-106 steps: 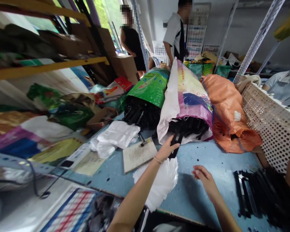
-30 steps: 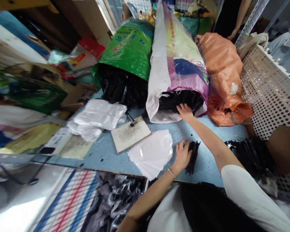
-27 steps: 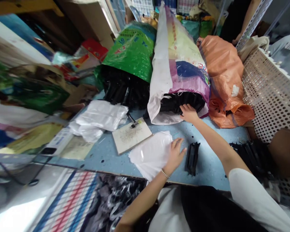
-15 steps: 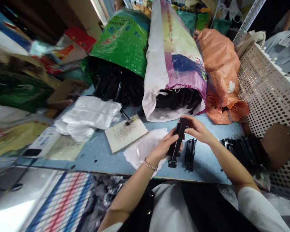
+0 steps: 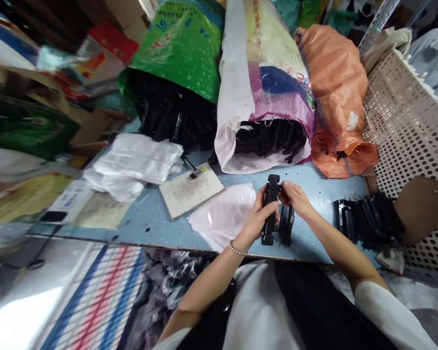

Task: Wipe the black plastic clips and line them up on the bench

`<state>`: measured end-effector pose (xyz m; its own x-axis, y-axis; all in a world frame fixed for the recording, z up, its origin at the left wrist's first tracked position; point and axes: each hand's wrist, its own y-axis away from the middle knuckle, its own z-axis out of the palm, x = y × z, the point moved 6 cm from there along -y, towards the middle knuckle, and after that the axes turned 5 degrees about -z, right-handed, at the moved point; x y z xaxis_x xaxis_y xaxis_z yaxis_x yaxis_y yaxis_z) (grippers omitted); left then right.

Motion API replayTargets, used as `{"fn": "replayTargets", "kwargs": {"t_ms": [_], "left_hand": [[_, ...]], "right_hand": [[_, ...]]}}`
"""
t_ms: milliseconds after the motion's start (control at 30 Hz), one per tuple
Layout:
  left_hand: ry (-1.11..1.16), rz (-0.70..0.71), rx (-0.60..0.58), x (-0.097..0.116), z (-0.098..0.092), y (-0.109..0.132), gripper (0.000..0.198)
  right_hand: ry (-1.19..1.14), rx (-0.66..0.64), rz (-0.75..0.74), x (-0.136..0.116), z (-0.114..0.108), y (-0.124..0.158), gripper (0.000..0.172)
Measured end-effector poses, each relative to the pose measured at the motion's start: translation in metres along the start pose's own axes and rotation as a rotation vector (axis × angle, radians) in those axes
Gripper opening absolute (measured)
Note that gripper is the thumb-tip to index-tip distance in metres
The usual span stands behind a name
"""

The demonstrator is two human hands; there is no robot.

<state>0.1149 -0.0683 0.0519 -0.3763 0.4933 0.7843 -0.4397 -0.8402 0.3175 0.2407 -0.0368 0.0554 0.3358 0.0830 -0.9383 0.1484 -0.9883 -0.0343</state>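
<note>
A long black plastic part is held nearly upright over the blue table, its exact kind unclear. My left hand wraps round its lower middle, thumb across the front. At its upper right edge, the curled fingers of my right hand grip it; their tips are partly hidden. Similar black parts stand on the table just behind and right of it, partly covered by my hands. To the left lies a stack of thin white plastic bags.
Green, white-purple and orange sacks stand at the back, the first two showing black parts inside. On the left are a small board and folded white bags. More black parts and a perforated basket are right.
The black part has turned more upright, its broad face now towards me. My right hand has shifted from its top to its right side. The camera view has tilted slightly down.
</note>
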Motion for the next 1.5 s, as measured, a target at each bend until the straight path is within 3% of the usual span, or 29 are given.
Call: {"fn": "replayTargets", "kwargs": {"t_ms": [100,167,267,367,433,500,600,733,800,867,1000,1100,1200,1333,1400,1433,1467,1500], "left_hand": [[0.059,-0.082,-0.037,0.006,-0.003,0.003,0.07],[0.055,-0.153,-0.093,0.01,-0.001,0.006,0.066],[0.055,-0.272,-0.162,0.01,0.005,0.012,0.063],[0.04,-0.281,-0.172,0.007,0.01,0.018,0.067],[-0.028,-0.176,-0.132,0.009,0.008,0.02,0.076],[-0.101,-0.082,-0.088,0.011,0.004,0.021,0.085],[-0.115,-0.106,-0.067,0.01,-0.005,0.021,0.085],[-0.051,-0.18,-0.094,0.011,-0.009,0.021,0.079],[-0.035,-0.184,-0.116,0.01,-0.005,0.021,0.078],[-0.024,-0.17,-0.099,0.008,-0.003,0.018,0.078],[-0.014,-0.091,0.009,0.006,-0.012,0.004,0.067],[-0.03,-0.026,0.104,0.008,-0.025,-0.006,0.049],[-0.045,-0.022,0.136,0.008,-0.03,-0.01,0.046],[-0.157,0.13,0.289,0.005,-0.044,-0.011,0.054],[-0.238,0.173,0.348,-0.009,-0.055,-0.015,0.055],[-0.289,0.166,0.365,-0.021,-0.06,-0.018,0.053],[-0.347,0.15,0.375,-0.035,-0.063,-0.02,0.05],[-0.413,0.138,0.38,-0.05,-0.066,-0.022,0.048]], "right_hand": [[0.554,0.001,-0.371,-0.028,-0.021,0.001,0.045],[0.856,-0.085,-0.576,-0.044,-0.028,0.002,0.036],[0.932,-0.269,-0.696,-0.057,-0.031,0.002,0.031],[0.553,-0.317,-0.484,-0.056,-0.029,0.0,0.038],[0.245,-0.277,-0.257,-0.045,-0.021,0.002,0.05],[0.079,-0.288,-0.108,-0.034,-0.009,0.007,0.062],[0.181,-0.343,-0.082,-0.029,-0.002,0.011,0.062],[0.657,-0.222,-0.34,-0.046,-0.019,0.006,0.042],[0.703,-0.228,-0.421,-0.049,-0.018,0.003,0.044],[0.522,-0.229,-0.336,-0.041,-0.015,-0.001,0.05],[0.084,-0.267,0.018,-0.017,-0.001,0.003,0.06],[0.197,-0.348,-0.047,-0.025,0.015,0.024,0.058],[0.327,-0.373,-0.116,-0.028,0.033,0.052,0.051],[0.048,-0.516,0.23,0.014,0.054,0.066,0.052],[0.012,-0.604,0.304,0.034,0.048,0.051,0.051],[0.074,-0.583,0.299,0.042,0.036,0.034,0.048],[0.174,-0.492,0.28,0.049,0.018,0.011,0.043],[0.298,-0.318,0.275,0.053,-0.006,-0.014,0.037]]}}
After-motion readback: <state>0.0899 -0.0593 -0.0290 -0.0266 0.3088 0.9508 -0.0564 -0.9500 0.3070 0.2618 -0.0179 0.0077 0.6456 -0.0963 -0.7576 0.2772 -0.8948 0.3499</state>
